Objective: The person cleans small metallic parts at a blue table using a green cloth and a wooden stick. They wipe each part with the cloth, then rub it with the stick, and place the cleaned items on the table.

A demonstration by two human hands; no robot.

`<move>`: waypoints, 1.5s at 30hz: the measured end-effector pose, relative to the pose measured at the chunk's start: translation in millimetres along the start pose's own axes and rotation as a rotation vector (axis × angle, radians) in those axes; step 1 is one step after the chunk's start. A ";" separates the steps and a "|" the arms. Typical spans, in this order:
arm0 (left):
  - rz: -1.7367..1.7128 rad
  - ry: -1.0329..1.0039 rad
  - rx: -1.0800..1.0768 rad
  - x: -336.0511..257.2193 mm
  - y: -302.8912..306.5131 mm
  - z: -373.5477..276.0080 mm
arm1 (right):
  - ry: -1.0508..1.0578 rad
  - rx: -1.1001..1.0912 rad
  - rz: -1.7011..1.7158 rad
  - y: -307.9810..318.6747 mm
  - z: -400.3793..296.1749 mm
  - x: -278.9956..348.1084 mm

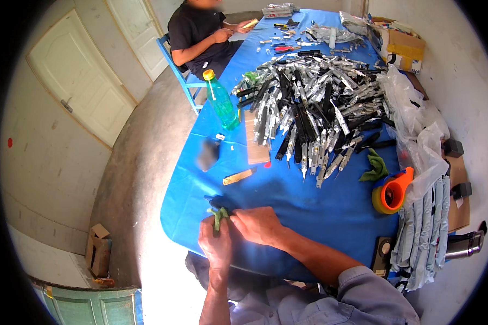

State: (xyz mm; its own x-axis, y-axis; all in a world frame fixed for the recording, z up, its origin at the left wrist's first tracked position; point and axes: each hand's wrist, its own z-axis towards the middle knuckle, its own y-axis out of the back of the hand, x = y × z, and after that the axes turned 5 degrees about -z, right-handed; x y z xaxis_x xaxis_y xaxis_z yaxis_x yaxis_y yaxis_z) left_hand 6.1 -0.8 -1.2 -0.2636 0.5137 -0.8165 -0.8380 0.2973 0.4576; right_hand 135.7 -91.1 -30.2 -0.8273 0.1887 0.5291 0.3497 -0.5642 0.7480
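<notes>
My left hand (215,241) grips a bunched green cloth (218,217) close to the table's near-left corner. Beside it, my right hand (260,223) has its fingers curled and touches the cloth area; what it pinches is hidden. A dark elongated item (216,202) shows just beyond the cloth, partly covered by it and by my fingers. Farther out lies a large heap of slim silver, white and black assemblies (309,105), some with thin metal shafts. A short tan strip (239,177) lies between the heap and my hands.
A green bottle with a yellow cap (223,103) stands left of a cardboard piece (257,138). An orange tape dispenser (392,193), another green cloth (374,165), grey plastic packets (421,231) and a metal flask (465,245) are at right. A person (203,36) sits across, holding something.
</notes>
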 end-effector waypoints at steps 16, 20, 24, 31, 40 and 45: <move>-0.019 -0.009 0.013 34.5 2.9 42.0 | 0.045 0.038 0.072 11.5 3.4 3.9; 0.029 -0.106 0.041 26.5 -2.5 33.0 | 0.042 0.099 0.046 8.6 1.8 -1.5; -0.070 -0.154 0.157 6.3 -2.2 15.7 | 0.038 0.105 0.046 6.9 2.5 -5.1; -0.053 -0.061 0.125 5.4 12.1 16.4 | 0.019 0.098 0.083 15.5 6.2 3.2; -0.019 -0.094 0.058 27.6 -4.3 30.2 | 0.037 0.022 0.057 8.2 4.2 -0.7; -0.046 -0.193 0.151 3.3 -5.7 6.8 | 0.033 0.094 0.050 11.3 5.5 -1.5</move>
State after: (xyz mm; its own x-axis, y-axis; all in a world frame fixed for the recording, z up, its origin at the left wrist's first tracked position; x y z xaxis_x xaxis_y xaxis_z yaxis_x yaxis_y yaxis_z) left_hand 13.3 4.7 -4.1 -0.1186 0.6370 -0.7617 -0.7622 0.4333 0.4810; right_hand 143.3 -93.3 -20.4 -0.8211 0.1346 0.5548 0.4297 -0.4941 0.7558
